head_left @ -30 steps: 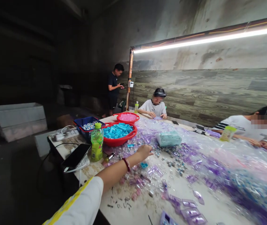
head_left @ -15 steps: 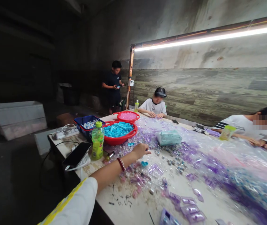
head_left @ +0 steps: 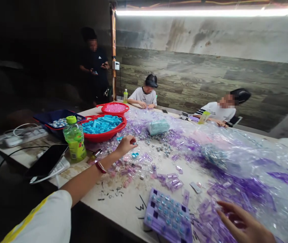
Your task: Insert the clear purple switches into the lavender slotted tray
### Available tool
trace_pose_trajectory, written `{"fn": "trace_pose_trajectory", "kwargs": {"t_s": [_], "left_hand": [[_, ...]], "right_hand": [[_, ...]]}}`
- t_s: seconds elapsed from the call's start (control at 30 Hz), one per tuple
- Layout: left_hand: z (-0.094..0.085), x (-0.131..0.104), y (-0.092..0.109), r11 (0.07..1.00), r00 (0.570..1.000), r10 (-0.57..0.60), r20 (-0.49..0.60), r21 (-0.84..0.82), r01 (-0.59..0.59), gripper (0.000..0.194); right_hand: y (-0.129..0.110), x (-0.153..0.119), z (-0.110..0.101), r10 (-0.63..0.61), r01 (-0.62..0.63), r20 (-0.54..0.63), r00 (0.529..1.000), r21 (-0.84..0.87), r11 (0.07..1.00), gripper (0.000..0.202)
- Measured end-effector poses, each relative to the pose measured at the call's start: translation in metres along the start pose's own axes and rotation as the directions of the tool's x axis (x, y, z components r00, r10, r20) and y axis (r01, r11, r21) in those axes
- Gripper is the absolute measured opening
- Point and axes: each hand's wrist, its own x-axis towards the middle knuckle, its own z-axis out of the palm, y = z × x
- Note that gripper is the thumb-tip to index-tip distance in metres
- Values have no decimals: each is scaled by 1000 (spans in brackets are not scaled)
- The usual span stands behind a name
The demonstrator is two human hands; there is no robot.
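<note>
My left hand reaches over the middle of the table, fingers pinched on a small shiny piece whose kind I cannot make out. Just below it lies a turquoise plastic part among loose pink and clear bits. At the lower right, my right hand has thumb and fingertips closed on a small clear plastic piece, partly hidden and blurred. A purple tray with rows of shiny light-blue pieces rests near the front edge. Loose translucent purple parts lie between it and my right hand.
Red baskets hold turquoise parts and pink parts. A green drink bottle and a phone stand at the left. A tissue pack lies mid-table. Two people sit across; another stands behind.
My view has swung right and down, bringing the purple tray and my right hand into sight. My left hand stays over the small parts, a shiny piece now showing at its fingertips.
</note>
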Motion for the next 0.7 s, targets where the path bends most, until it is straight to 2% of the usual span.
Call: {"fn": "trace_pose_trajectory", "kwargs": {"t_s": [0.17,0.33,0.47,0.63,0.7], "left_hand": [[-2,1,-10,998,999,5,-37,-55,-7,15],[0,1,-16,993,997,19,-75,-114,-27,12],[1,3,-17,986,990,18,-142,-159,-40,19],[-8,7,-18,982,955,-23,-295,-186,-33,22],[-11,8,-18,979,940,-37,-339,-200,-34,25]], "right_hand": [[7,-4,-5,266,-260,104,958,-67,963,47],[30,-5,-8,421,-414,55,905,-112,904,57],[46,-6,-8,448,-439,75,891,-115,891,58],[57,-8,-12,467,-454,30,884,-188,871,51],[69,-10,-10,427,-416,-2,904,-226,881,46]]}}
